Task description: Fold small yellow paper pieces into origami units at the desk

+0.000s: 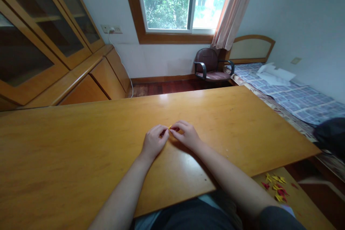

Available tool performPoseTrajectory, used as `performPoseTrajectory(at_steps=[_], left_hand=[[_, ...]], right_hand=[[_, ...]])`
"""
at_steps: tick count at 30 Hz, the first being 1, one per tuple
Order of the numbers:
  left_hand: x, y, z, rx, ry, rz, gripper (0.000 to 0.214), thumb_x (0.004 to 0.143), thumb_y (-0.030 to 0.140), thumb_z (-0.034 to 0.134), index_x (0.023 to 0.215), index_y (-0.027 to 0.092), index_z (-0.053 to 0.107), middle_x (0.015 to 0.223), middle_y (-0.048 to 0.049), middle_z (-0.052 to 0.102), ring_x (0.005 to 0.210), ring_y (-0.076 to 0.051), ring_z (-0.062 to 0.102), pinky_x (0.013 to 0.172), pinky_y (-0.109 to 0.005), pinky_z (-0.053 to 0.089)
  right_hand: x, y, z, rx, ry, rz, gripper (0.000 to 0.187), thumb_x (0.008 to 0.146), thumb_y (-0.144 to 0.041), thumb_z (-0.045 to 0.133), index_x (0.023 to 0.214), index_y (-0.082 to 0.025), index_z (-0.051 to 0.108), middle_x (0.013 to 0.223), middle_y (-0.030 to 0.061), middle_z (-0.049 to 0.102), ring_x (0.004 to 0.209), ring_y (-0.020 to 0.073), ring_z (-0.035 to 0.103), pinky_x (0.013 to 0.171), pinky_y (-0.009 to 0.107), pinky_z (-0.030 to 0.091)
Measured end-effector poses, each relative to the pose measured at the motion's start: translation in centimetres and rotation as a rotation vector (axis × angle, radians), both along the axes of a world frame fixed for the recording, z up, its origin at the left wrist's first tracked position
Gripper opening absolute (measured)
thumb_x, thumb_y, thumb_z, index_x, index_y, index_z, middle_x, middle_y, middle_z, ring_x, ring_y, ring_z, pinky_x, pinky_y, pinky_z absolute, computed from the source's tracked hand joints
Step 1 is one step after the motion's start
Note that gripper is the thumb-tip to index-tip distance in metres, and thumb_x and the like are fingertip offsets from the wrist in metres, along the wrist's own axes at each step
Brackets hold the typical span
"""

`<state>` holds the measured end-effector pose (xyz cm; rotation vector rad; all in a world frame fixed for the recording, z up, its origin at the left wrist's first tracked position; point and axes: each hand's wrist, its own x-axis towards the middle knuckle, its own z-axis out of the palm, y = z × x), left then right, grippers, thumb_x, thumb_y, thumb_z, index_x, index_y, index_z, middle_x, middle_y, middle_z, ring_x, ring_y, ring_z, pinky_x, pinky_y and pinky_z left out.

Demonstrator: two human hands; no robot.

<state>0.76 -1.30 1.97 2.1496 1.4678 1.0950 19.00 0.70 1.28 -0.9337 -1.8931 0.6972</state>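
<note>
My left hand [155, 140] and my right hand [186, 134] meet over the middle of a long wooden table [81, 151]. Both pinch a tiny yellow paper piece [170, 128] between their fingertips, just above the tabletop. The fingers of each hand are curled and pressed together on it. Most of the piece is hidden by the fingers.
Several small yellow and red folded paper pieces [277, 187] lie on a lower wooden surface at the right. A bed [296, 97] with white papers stands at the right, a dark armchair [211, 66] under the window, and wooden cabinets [67, 61] along the left wall.
</note>
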Motion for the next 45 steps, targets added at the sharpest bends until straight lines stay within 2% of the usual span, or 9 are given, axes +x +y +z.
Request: performPoseTrajectory(at_steps=[7,23,35,45], left_hand=[[-0.15,0.10,-0.39,0.035,0.045,-0.011,0.020,0.093,0.027,0.051,0.081,0.021,0.066,0.079,-0.0048,0.070,0.074,-0.019,0.063,0.072,-0.029,0.045],[0.01,0.00,-0.16,0.043,0.056,-0.021,0.019,0.093,0.025,0.052,0.082,0.021,0.067,0.079,-0.0050,0.070,0.073,-0.019,0.063,0.071,-0.029,0.045],[0.09,-0.02,-0.28,0.120,0.086,-0.019,0.017,0.092,0.022,0.054,0.079,0.020,0.065,0.075,-0.0029,0.068,0.069,-0.017,0.062,0.068,-0.028,0.046],[0.16,0.07,-0.49,0.137,0.088,-0.004,0.016,0.092,0.022,0.054,0.079,0.020,0.064,0.074,-0.0023,0.067,0.069,-0.017,0.062,0.068,-0.028,0.045]], right_hand=[[0.10,-0.04,-0.10,-0.006,0.012,0.003,0.015,0.092,-0.033,0.061,0.091,-0.024,0.073,0.087,0.0064,0.070,0.081,0.0187,0.065,0.077,0.033,0.053],[0.12,-0.08,-0.08,0.019,-0.011,0.017,0.015,0.092,-0.026,0.058,0.090,-0.022,0.072,0.088,0.0076,0.072,0.081,0.0188,0.066,0.079,0.033,0.053],[-0.07,0.15,-0.70,0.150,-0.020,-0.022,0.011,0.089,-0.018,0.061,0.087,-0.020,0.071,0.082,0.0050,0.071,0.076,0.0151,0.066,0.073,0.026,0.054],[-0.22,0.13,-0.45,0.139,-0.012,-0.076,0.009,0.085,-0.016,0.062,0.080,-0.020,0.068,0.078,0.0034,0.069,0.071,0.0141,0.065,0.070,0.025,0.054]])
